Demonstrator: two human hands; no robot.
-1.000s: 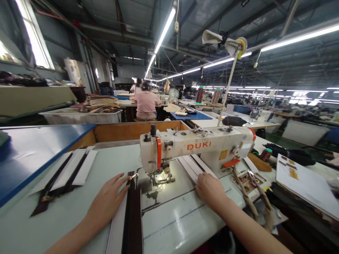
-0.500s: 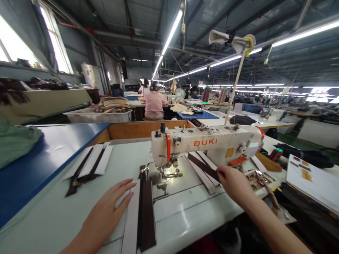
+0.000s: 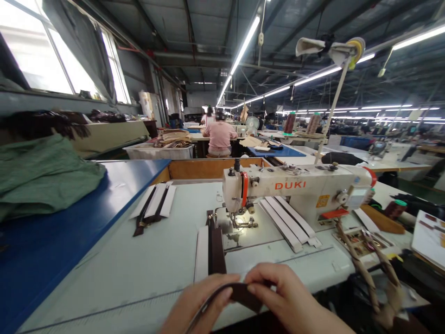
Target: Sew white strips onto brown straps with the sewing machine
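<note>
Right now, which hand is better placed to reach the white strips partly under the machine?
Probably the right hand: it looks nearer the white strips than the left hand does, though both hold a brown strip.

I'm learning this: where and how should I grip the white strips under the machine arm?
The white strips are probably best pinched at their near ends, coming from the wearer's side: those ends lie in the open, while the far ends run beneath the machine arm.

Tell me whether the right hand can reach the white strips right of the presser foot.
Likely yes: nothing visible blocks the right hand from the near ends of the white strips, though it holds a dark strip.
</note>
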